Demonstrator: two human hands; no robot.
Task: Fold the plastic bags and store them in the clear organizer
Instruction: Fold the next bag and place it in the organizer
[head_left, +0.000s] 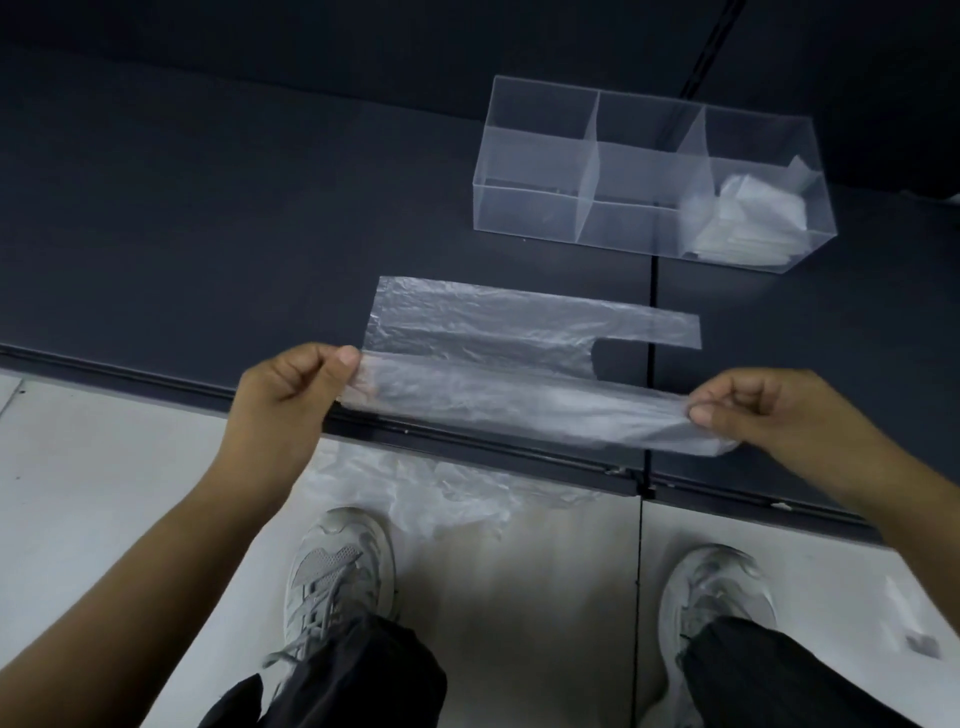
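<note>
One dark table (182, 208) fills the upper part of your view, with pale floor (78, 493) below its near edge. Toward the far right of the table stands the clear organizer (530, 213), split by dividers into compartments and well apart from your hands. Nearer you, a clear plastic bag (493, 322) lies stretched sideways on the table. Its far half is flat, with one handle strip reaching right. The near half is lifted off the surface as a long band held between your hands, over the table's near edge. Your left hand (291, 389) has its fingers curled and pinches the band's left end between thumb and forefinger. Your right hand (763, 410) is curled likewise and pinches the bunched right end with thumb and fingertips. On the floor just below the table edge, a loose heap of crumpled clear bags (441, 493) lies in front of your left shoe (337, 566). Your right shoe (711, 597) stands apart from the heap. In the organizer's right-end compartment rests a small stack of folded bags (748, 218).
</note>
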